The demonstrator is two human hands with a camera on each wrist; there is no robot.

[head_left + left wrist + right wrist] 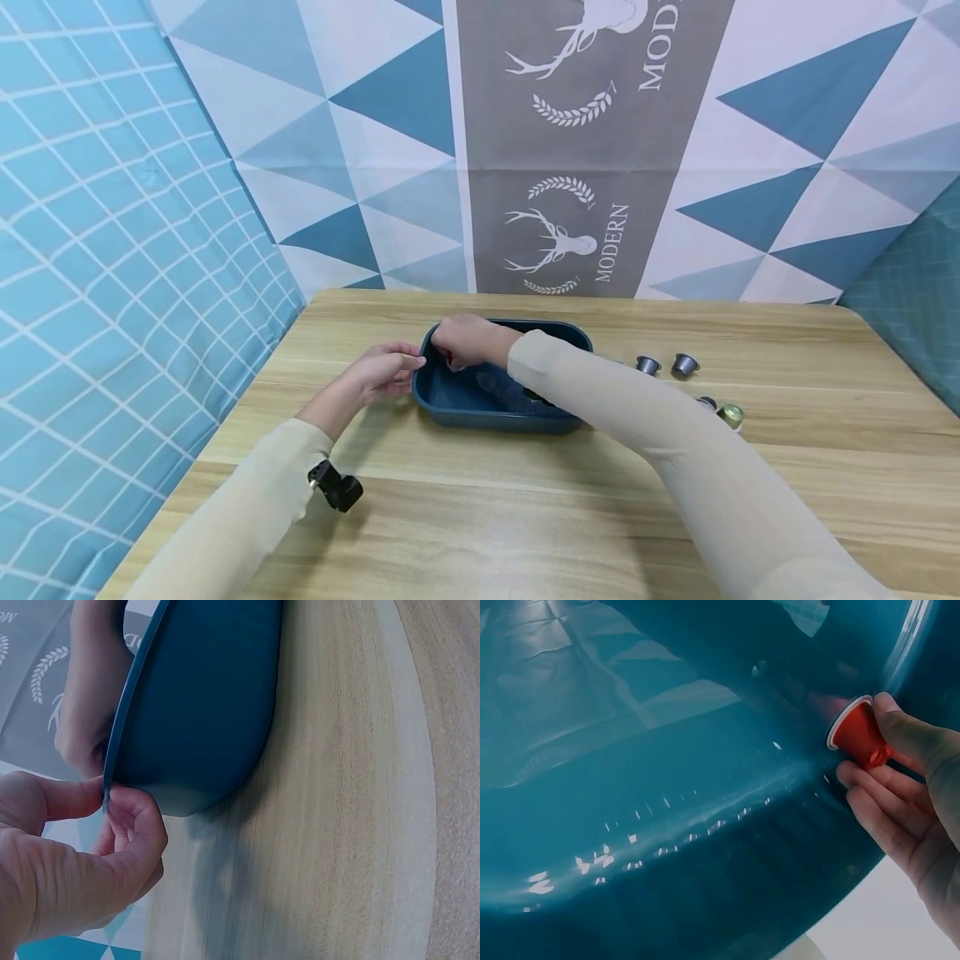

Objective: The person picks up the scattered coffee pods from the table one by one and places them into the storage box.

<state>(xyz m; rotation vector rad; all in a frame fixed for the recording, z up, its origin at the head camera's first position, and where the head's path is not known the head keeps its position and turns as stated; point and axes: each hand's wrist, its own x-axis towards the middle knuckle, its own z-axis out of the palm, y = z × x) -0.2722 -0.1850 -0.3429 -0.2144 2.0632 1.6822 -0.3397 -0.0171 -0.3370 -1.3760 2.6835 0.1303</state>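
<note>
A dark blue oblong tub [480, 419] stands on the wooden table. At its left end, my left hand [386, 369] pinches the rim between thumb and fingers; the left wrist view shows this hand [90, 855] on the tub's edge [202, 697]. My right hand [472, 340] reaches inside the tub near its far left corner. In the right wrist view, the right hand [922, 787] holds a small red coffee capsule [861, 735] with a pale rim, tilted close to the tub's glossy inner wall. The capsule is hidden in the head view.
Right of the tub, dark capsules [686, 365] and a green capsule [731, 414] lie on the table [480, 533], some partly behind the right sleeve [637, 408]. A patterned cloth [397, 167] hangs behind the table. A black wrist camera [337, 487] sits on the left sleeve.
</note>
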